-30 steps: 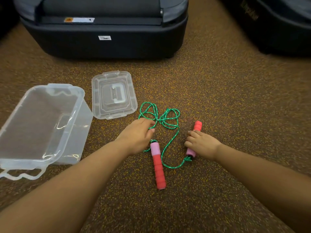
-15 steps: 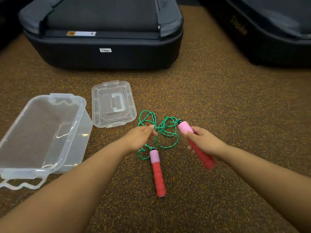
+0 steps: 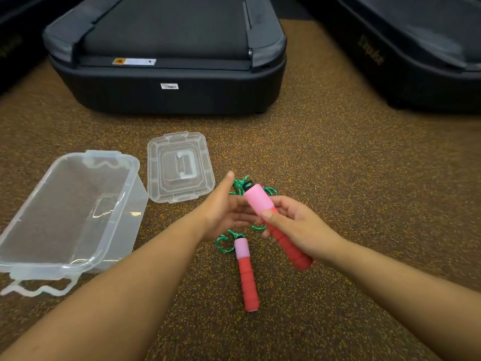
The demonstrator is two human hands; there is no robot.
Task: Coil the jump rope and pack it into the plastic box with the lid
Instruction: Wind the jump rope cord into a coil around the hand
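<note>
My right hand [image 3: 299,227] grips one pink-and-red jump rope handle [image 3: 260,201], raised off the floor with its pink end pointing away from me. My left hand [image 3: 223,209] is spread flat, palm up, just left of that handle and touching its pink end. The green rope [image 3: 238,184] lies in a loose tangle on the floor behind both hands, mostly hidden by them. The second handle [image 3: 247,274] lies on the floor below my hands. The clear plastic box [image 3: 33,259] stands tilted at the left. Its clear lid [image 3: 179,166] lies flat beside it.
A dark treadmill base [image 3: 166,95] blocks the far side of the speckled brown floor [image 3: 351,191]. Another dark machine [image 3: 416,61] stands at the far right. The box's loose clip handle [image 3: 39,289] sticks out toward me.
My right hand has lifted its handle higher and closer to me. My left hand let go of the rope and opened flat beside the handle.
</note>
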